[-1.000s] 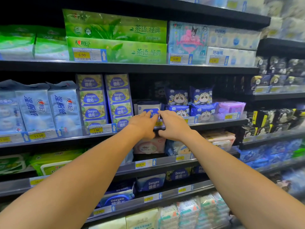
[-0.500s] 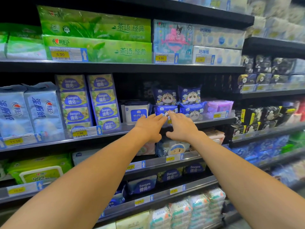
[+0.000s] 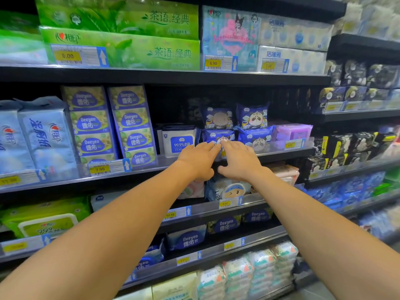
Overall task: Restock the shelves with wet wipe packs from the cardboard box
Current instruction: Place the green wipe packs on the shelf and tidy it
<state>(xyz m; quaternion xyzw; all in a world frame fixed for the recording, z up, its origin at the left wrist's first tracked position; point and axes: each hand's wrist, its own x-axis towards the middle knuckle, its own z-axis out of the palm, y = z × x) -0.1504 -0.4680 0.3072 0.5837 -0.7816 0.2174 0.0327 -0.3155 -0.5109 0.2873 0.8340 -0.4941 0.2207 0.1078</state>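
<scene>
Both my arms reach to the middle shelf [image 3: 287, 152]. My left hand [image 3: 198, 160] and my right hand [image 3: 239, 161] lie side by side with straight fingers, and their fingertips touch the front of a small blue cartoon wet wipe pack [image 3: 218, 135]. That pack sits in the lower row, under another blue pack [image 3: 218, 116]. To its left stands a white wet wipe pack with a blue 99.9% label [image 3: 179, 140]. More blue panda packs [image 3: 255, 126] stand to its right. No cardboard box is in view.
Tall Deeyeo multipacks [image 3: 112, 124] and white-blue tissue packs [image 3: 47, 135] fill the shelf's left. A pink lidded pack [image 3: 292, 132] sits at its right. Green tissue boxes [image 3: 121, 31] are above. Lower shelves [image 3: 194, 213] hold more wipe packs. A second shelf unit with dark packs [image 3: 355, 144] stands at the right.
Both hands have moved right, from the white 99.9% pack to the blue cartoon pack beside it. The white pack now stands uncovered. The view has also shifted to the right.
</scene>
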